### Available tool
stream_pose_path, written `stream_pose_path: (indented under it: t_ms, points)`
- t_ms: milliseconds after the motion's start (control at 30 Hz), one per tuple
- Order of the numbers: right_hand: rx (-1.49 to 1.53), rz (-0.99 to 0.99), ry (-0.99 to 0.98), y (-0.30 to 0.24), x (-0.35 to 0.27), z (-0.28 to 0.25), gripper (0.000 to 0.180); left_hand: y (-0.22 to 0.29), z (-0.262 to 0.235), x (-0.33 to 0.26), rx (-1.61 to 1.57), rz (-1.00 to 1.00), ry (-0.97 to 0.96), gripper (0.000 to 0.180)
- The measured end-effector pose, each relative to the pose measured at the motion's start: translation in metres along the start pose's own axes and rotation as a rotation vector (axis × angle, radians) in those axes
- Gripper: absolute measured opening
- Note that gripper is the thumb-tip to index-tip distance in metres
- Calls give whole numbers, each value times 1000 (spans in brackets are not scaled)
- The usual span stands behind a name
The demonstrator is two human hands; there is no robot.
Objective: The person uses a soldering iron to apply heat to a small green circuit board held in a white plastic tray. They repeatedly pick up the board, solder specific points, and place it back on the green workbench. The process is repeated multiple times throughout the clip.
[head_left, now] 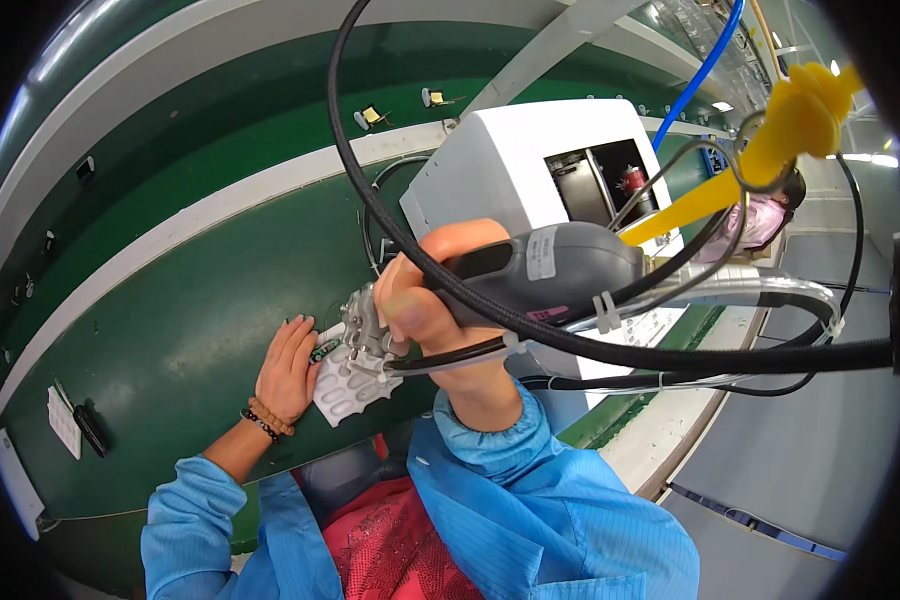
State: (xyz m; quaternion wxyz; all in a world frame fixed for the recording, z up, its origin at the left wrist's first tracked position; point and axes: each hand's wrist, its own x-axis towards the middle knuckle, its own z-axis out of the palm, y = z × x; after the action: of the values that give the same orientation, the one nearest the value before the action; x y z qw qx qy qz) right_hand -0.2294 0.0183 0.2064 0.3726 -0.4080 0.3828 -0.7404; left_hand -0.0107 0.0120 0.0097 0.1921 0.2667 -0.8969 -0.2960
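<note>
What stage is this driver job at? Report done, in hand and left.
Done: cannot tell; no finished fastening shows on the white tray. In hand: the right hand grips the grey driver, its metal head down at the tray, while the left hand lies flat on the green belt, fingertips at a small dark part. Left: cannot tell; the driver head hides the spot.

left hand (288, 368) flat, right hand (425, 300) clenched
</note>
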Motion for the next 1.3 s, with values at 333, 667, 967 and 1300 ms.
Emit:
stream_pose_path:
  t_ms: [333,667,967,1300]
  points:
    - [-149,-178,-16,-18,17,-1,32,6,-5,2,-5,-14,-1,43]
    - [88,87,50,-44,5,4,21,10,2,1,27,-15,40,43]
    - [-6,32,-54,-36,8,2,28,12,2,6,48,-25,16,42]
    - [-29,-5,-50,-21,0,13,35,4,-3,0,-31,-1,61,43]
